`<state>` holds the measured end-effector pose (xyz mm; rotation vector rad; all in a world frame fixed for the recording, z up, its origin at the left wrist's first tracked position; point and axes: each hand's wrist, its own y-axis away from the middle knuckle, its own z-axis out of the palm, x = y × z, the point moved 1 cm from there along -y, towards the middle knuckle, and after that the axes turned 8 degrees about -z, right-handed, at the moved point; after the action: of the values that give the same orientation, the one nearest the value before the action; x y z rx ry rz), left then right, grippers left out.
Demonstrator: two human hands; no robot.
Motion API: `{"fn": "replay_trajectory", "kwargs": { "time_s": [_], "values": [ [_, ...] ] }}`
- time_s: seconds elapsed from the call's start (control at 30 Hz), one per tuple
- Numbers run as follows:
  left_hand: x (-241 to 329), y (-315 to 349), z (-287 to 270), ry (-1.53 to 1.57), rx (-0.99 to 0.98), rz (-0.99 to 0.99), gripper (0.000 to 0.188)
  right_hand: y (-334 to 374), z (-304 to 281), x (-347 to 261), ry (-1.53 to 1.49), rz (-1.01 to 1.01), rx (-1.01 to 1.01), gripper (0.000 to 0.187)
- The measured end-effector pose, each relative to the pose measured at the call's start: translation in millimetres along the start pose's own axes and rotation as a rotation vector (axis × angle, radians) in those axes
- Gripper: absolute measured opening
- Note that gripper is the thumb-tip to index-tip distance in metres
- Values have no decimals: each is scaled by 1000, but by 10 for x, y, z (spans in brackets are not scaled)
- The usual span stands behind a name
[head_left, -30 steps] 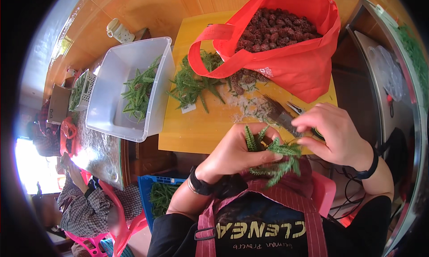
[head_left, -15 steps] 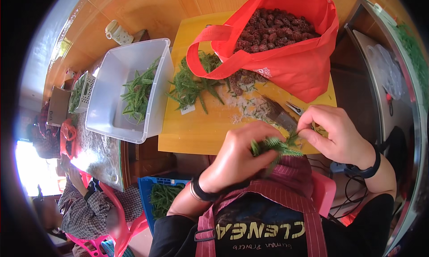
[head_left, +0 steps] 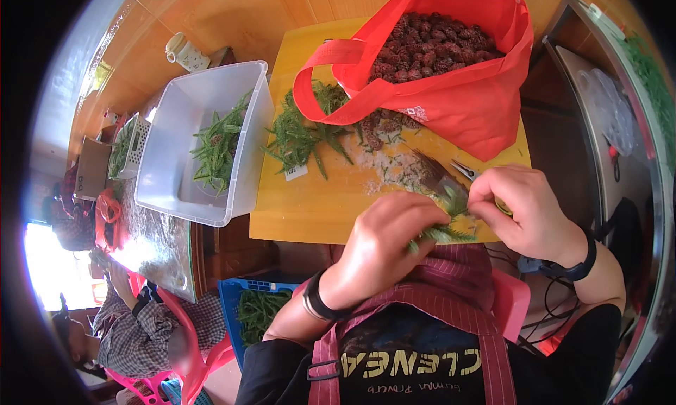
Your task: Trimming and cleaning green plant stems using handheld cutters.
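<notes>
The left hand holds green sprigs in its grip. At its 2 o'clock, the right hand has a narrow grip; its content I cannot tell.

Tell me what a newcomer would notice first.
Probably the red bag of dark cones, on the far right of the yellow table. Then the clear bin to its left, with green sprigs inside. Nearest, the left hand grips leafy greenery at the table's near edge, the right hand close beside it.

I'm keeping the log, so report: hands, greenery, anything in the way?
Left hand holding green sprigs. Right hand close by, grip unclear. Metal-tipped tool partly behind right hand, possibly crowding it.
</notes>
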<state>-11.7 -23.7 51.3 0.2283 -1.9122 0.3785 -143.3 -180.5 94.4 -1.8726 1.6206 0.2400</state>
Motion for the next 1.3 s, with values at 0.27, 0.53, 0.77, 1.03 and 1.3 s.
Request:
{"fn": "replay_trajectory", "kwargs": {
  "time_s": [0.27,0.53,0.77,1.03,1.3],
  "values": [
    [-83,-18,-66,497,-201,-423,17,19,12,45,-146,-16,95,20],
    [-158,-29,-58,788,-330,-531,25,-9,6,68,142,-357,121,24],
    [-79,-69,-54,515,-294,-531,22,-15,-44,36,258,-347,75,19],
    [-159,-25,-52,400,-144,-400,19,110,-53,226,-215,119,62,41],
    [-291,1,-24,753,-158,-439,21,1019,558,1028,216,459,-93,49]
  ]
}}
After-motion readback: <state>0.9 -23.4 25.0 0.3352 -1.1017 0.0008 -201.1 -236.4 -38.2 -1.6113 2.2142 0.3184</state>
